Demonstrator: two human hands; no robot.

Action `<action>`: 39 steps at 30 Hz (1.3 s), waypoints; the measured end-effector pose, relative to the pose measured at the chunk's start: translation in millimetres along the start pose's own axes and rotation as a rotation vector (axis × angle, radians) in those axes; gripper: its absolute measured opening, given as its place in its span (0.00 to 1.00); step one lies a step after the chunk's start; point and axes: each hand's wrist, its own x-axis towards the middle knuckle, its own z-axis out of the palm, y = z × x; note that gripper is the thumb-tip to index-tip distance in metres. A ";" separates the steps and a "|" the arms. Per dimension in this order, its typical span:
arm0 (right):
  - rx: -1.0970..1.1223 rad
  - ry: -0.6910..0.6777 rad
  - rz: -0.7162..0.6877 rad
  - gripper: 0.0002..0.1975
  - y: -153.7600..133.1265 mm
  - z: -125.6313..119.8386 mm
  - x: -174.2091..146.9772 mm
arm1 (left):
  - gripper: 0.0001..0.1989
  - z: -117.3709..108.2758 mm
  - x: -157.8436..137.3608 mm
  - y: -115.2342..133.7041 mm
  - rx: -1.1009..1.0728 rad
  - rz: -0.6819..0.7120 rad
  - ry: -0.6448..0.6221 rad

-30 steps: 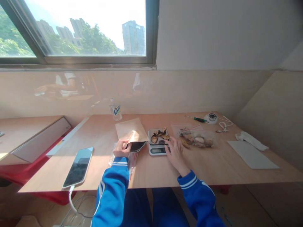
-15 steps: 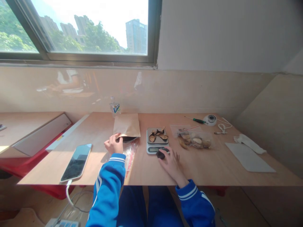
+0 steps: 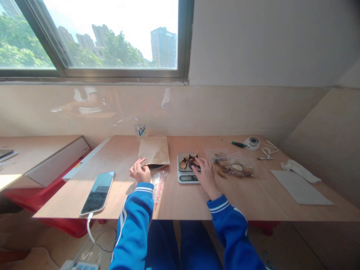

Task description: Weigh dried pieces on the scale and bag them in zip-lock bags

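My left hand (image 3: 140, 170) has its fingers closed at the near left corner of a brown kraft paper bag (image 3: 154, 150), whose dark mouth faces me. Under that hand and the bag lies a clear zip bag with red strips (image 3: 159, 187). A digital kitchen scale (image 3: 180, 179) stands to the right, with curled brown dried slices (image 3: 183, 162) on its plate. Reaching over the plate's right side, my right hand (image 3: 206, 174) has its fingers apart. A dark piece lies among the slices by its fingertips, which partly hide the plate and display.
Zip bags of dried pieces (image 3: 239, 167) lie right of the scale. Beyond them are a screwdriver (image 3: 238, 144), a white camera (image 3: 252, 143) with cable, a white cloth (image 3: 299, 170) and a white sheet (image 3: 300, 189). A plugged-in phone (image 3: 98, 193) lies left; a bottle (image 3: 140, 128) stands behind.
My right hand has moved forward from the scale's front edge to over its plate, bringing the dark piece among the slices. My left hand stays at the paper bag. The view has shifted slightly.
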 end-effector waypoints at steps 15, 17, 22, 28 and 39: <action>0.484 -0.135 0.304 0.16 56.9 -36.8 -76.6 | 0.09 -48.1 -10.7 17.3 0.133 -0.054 -0.505; 0.467 -0.128 0.278 0.16 55.9 -35.3 -76.9 | 0.05 -57.2 -25.2 12.8 0.136 -0.080 -0.574; 0.448 -0.132 0.262 0.16 56.6 -36.1 -78.9 | 0.13 -71.5 -48.5 8.0 0.205 -0.025 -0.749; 0.464 -0.127 0.255 0.16 42.8 -44.3 -74.9 | 0.09 -78.2 -35.9 23.9 0.181 -0.012 -0.715; 0.840 -0.364 0.285 0.16 -74.2 -47.0 -70.0 | 0.13 -92.5 -82.4 106.0 -0.454 -0.012 -0.667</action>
